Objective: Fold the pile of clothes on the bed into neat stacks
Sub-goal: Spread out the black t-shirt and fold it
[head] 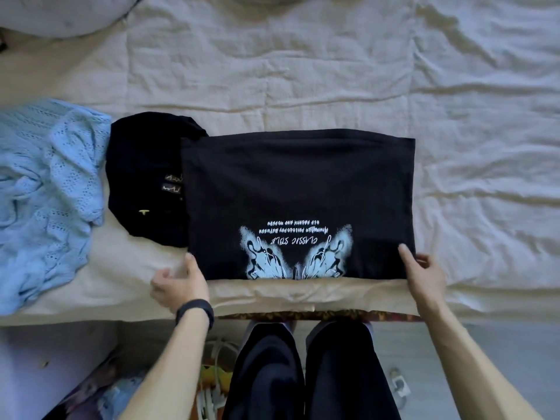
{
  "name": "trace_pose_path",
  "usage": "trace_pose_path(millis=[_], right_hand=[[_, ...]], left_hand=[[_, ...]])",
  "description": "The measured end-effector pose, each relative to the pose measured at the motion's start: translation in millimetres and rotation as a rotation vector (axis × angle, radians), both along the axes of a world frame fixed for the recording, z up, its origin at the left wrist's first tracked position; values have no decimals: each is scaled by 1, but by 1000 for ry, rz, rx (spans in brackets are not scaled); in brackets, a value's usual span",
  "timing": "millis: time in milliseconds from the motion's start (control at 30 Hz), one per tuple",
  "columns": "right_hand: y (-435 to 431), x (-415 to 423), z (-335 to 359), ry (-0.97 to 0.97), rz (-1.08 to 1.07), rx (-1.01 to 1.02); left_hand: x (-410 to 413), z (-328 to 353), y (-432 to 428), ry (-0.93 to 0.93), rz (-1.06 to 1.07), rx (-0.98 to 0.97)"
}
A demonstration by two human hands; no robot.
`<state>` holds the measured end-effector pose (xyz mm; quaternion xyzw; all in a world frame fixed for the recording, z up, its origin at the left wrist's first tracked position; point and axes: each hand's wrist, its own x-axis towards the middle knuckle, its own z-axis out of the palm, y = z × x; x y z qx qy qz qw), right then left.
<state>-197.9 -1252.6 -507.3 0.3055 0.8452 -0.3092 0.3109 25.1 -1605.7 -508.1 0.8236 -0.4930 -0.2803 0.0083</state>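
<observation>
A black T-shirt (298, 183) with a pale blue butterfly print and upside-down lettering lies folded into a rectangle near the bed's front edge. My left hand (178, 283) pinches its near left corner, thumb on top. My right hand (424, 274) pinches the near right corner the same way. A second black garment (145, 177) lies partly under the shirt's left side. A crumpled light blue knit top (45, 192) lies at the far left of the bed.
The cream quilted bedspread (303, 71) stretches wide behind and to the right of the shirt. A grey pillow (60, 13) sits at the back left. My dark-trousered legs stand at the bed's edge, with cables and clutter on the floor (212, 374).
</observation>
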Motion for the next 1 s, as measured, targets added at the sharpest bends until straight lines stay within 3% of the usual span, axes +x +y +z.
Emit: trace_pose_path(millis=[67,167,367,567,767,867,933,1000], right_hand=[[6,19,1,-87,-170,-94],[0,35,3,-152,-492,-383],[0,36,6,98,-554,-341],[36,37,22,244,-543,-223],[51,50,6,122,-438,-135],[31,51,6,123,-298,126],[7,54,11,259,-12,301],[-28,61,15,468,375,284]], left_hand=[[17,3,21,79,143,170],[20,5,29,414,254,309],[8,10,11,673,465,260],[25,24,43,670,467,280],[27,7,60,547,561,345],[18,6,52,317,328,243],[9,9,54,89,-106,47],[-7,11,67,63,-698,-193]])
